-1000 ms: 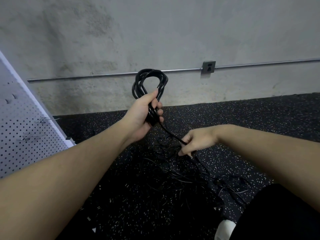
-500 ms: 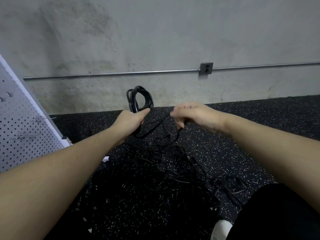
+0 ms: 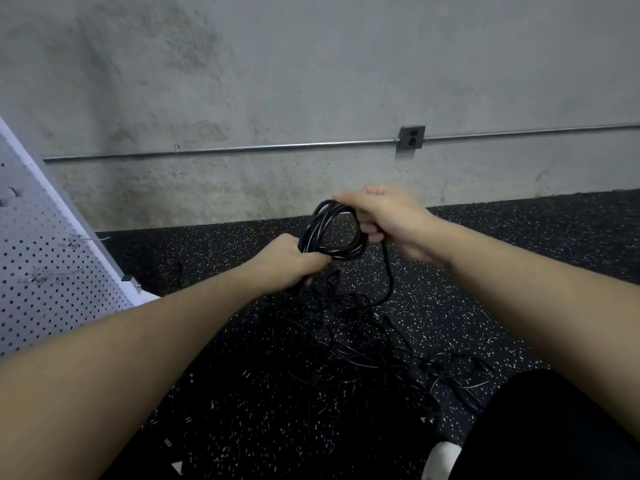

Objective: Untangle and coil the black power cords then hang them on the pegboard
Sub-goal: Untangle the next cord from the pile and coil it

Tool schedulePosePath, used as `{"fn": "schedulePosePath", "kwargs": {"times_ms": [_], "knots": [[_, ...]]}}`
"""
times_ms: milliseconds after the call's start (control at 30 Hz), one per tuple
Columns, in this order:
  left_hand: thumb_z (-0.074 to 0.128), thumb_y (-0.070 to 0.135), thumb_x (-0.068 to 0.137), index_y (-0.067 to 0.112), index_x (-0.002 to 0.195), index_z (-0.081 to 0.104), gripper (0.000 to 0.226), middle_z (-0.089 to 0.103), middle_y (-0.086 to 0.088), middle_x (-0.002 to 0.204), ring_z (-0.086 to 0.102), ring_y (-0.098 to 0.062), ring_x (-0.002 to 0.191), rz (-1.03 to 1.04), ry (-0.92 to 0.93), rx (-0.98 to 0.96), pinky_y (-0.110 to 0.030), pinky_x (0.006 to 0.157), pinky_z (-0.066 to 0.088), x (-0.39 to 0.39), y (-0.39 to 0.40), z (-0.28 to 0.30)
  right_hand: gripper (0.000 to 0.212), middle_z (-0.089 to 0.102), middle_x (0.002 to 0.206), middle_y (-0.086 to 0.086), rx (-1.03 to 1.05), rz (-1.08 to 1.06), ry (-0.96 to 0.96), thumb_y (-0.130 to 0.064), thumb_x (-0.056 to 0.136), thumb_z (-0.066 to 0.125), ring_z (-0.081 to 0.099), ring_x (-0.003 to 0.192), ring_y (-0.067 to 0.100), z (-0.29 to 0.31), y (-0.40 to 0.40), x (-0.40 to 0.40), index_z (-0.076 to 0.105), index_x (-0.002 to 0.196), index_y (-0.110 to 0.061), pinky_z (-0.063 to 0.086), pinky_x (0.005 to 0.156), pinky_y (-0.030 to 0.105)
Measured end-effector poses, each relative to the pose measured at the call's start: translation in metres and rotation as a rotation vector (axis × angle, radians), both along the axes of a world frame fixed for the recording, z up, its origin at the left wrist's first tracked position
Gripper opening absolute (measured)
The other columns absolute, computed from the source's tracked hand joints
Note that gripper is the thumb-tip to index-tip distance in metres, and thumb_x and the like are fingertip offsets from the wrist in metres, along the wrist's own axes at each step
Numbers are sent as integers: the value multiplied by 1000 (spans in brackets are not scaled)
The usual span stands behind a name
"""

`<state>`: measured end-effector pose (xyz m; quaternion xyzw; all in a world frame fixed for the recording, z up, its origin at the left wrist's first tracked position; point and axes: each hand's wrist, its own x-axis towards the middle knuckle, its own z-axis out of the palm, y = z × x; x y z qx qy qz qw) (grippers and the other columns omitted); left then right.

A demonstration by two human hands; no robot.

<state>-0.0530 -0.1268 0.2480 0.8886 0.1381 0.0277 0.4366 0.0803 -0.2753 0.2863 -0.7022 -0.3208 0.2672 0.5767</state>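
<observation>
Left hand (image 3: 289,259) grips black coil (image 3: 332,233); right hand (image 3: 388,216) holds its top.

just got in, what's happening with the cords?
A person is coiling one black power cord. The left hand grips the bottom of the coil, and the right hand holds its upper side, laying on a loop. The cord's free tail hangs down from the right hand to the tangled pile of cords on the speckled floor. The pegboard leans at the left; the hooks in view carry nothing.
</observation>
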Motion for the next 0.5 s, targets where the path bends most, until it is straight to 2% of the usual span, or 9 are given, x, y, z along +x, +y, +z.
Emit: {"fn": "schedulePosePath", "kwargs": {"times_ms": [33, 100, 200, 233, 267, 333, 400, 433, 500], "knots": [[64, 24, 95, 12, 49, 60, 47, 57, -1, 49, 51, -16, 47, 4, -1, 20, -27, 53, 42, 1, 3, -4, 31, 39, 59, -7, 28, 67, 106, -32, 96, 68, 34, 53, 8, 1, -1, 3, 52, 71, -21, 25, 49, 21], [61, 29, 93, 13, 48, 58, 47, 56, -2, 48, 52, -19, 47, 21, -20, 22, -27, 53, 42, 2, 8, -9, 20, 43, 65, -6, 85, 164, 226, -19, 99, 62, 37, 58, 7, 5, -5, 3, 59, 79, -16, 25, 56, 23], [61, 28, 97, 12, 49, 56, 50, 53, -1, 47, 50, -17, 44, 70, -67, -3, -24, 52, 42, 3, 8, -9, 14, 68, 82, 1, 147, 117, 142, -19, 97, 65, 58, 71, 9, 4, -7, 2, 72, 94, -8, 44, 68, 22], [61, 26, 98, 11, 50, 55, 51, 51, 0, 46, 49, -15, 42, 75, -86, -12, -23, 50, 41, 3, 7, -8, 18, 75, 93, 1, 163, 52, 102, -23, 95, 68, 65, 81, 10, 3, -6, 3, 75, 101, -7, 51, 78, 24], [61, 25, 99, 9, 51, 55, 51, 50, 0, 45, 47, -14, 41, 74, -105, -28, -22, 49, 40, 4, 6, -6, 23, 77, 101, -1, 174, -21, 68, -28, 92, 73, 68, 92, 10, 2, -6, 4, 78, 104, -9, 52, 91, 28], [62, 26, 99, 8, 51, 55, 51, 49, 1, 45, 46, -13, 41, 43, -138, -52, -23, 50, 40, 4, 2, -4, 19, 74, 109, -12, 188, -136, 33, -33, 85, 79, 65, 105, 5, -1, -5, 6, 81, 96, -16, 45, 102, 31], [61, 33, 94, 9, 50, 55, 51, 49, -1, 46, 48, -15, 45, -10, -177, -66, -26, 54, 42, 4, -4, -5, 18, 68, 113, -10, 226, -197, 48, -35, 80, 85, 66, 104, 7, -4, -3, 7, 78, 88, -21, 49, 96, 34], [58, 37, 90, 11, 49, 55, 49, 49, -2, 47, 49, -17, 47, -21, -195, -68, -28, 57, 43, 4, -6, -6, 29, 68, 113, -6, 243, -223, 56, -40, 74, 88, 67, 100, 12, -6, -2, 7, 73, 92, -24, 52, 92, 40], [56, 40, 88, 14, 47, 54, 49, 50, -2, 47, 49, -18, 49, -11, -228, -70, -31, 60, 44, 4, -10, -5, 65, 68, 119, 4, 218, -272, 74, -53, 61, 92, 69, 102, 23, -10, 0, 9, 55, 109, -28, 57, 92, 52]]}}
